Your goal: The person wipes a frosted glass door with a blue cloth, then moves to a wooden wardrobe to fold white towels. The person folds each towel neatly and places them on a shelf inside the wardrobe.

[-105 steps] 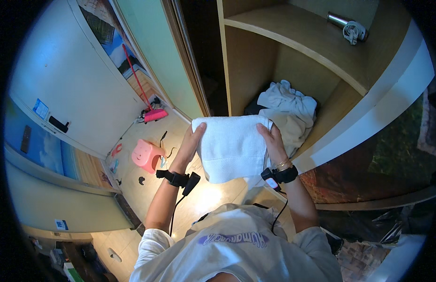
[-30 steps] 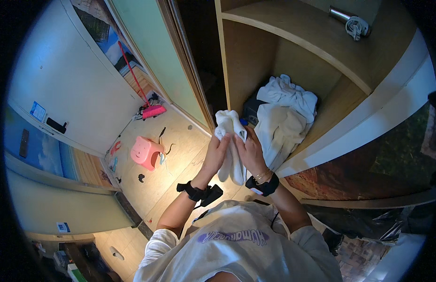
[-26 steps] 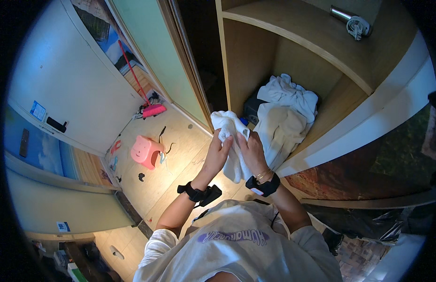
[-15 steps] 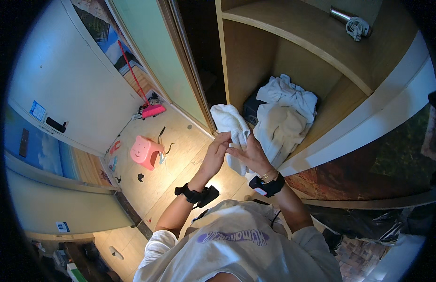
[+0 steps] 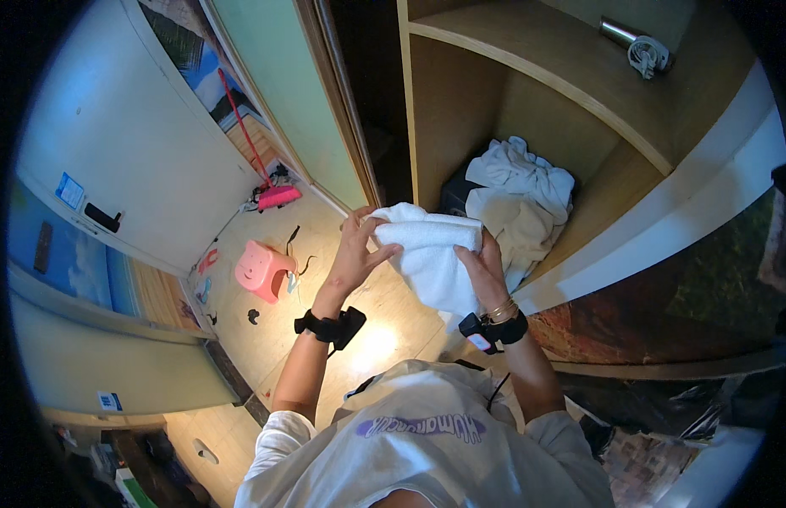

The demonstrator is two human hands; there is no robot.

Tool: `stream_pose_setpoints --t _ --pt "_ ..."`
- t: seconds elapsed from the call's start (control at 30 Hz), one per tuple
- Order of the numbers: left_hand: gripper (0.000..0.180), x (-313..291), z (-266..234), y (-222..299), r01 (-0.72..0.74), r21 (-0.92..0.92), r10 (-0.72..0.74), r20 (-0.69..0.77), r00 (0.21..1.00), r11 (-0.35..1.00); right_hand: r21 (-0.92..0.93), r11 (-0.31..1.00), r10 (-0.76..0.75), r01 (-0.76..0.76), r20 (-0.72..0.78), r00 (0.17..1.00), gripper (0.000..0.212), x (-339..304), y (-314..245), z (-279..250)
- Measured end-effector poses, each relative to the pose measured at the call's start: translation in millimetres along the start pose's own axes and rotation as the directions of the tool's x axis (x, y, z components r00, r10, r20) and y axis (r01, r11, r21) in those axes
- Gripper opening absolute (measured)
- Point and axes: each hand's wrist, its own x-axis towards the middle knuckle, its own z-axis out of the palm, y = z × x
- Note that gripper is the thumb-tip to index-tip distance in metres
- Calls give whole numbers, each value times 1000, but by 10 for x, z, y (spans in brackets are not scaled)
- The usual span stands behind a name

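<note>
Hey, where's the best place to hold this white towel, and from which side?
Probably the thick folded upper edge of the towel, pinched at both ends: left hand from the left, right hand from the right, thumbs on the near face, fingers behind. Layers lie together along that edge, while the lower part hangs loose and would likely sag.

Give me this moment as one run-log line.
White towel: held up, loosely folded; left hand: at its left edge; right hand: holding its right edge; pink stool: on floor.
</note>
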Motion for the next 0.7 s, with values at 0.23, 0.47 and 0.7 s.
stream_pose_setpoints --t 0.23,0.47,0.7 --pt "30 -58 -184 -182 361 -464 -247 290 925 809 111 993 35 -42 64 997 34 74 8 -122" --pt "65 -192 -90 -155 351 -806 -327 208 922 476 217 970 87 -109 108 990 29 49 83 -17" --pt "91 -475 2 -268 445 -873 -157 420 894 197 129 991 34 -41 57 998 28 -14 -220 124"
